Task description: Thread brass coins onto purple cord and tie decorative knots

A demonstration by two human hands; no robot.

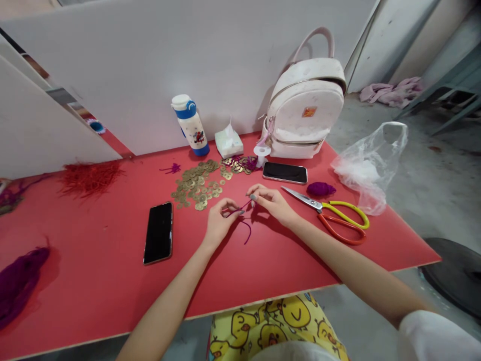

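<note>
My left hand (218,218) and my right hand (271,200) meet over the middle of the red table (263,265). Both pinch a short purple thread (245,224) stretched between their fingertips, and its loose end curls down onto the table. Just beyond my hands lies a heap of brass coins (197,184) with holes in them. More coins tangled with purple thread (239,164) lie further back.
A black phone (158,232) lies left of my hands, a second phone (284,172) behind them. Scissors (330,213) with yellow and red handles and a purple thread ball (320,189) lie to the right. A bottle (191,125), tissue pack (229,142), white spool (262,153), backpack (305,108) and plastic bag (370,165) stand further off. Red threads (90,178) and purple threads (18,283) lie left.
</note>
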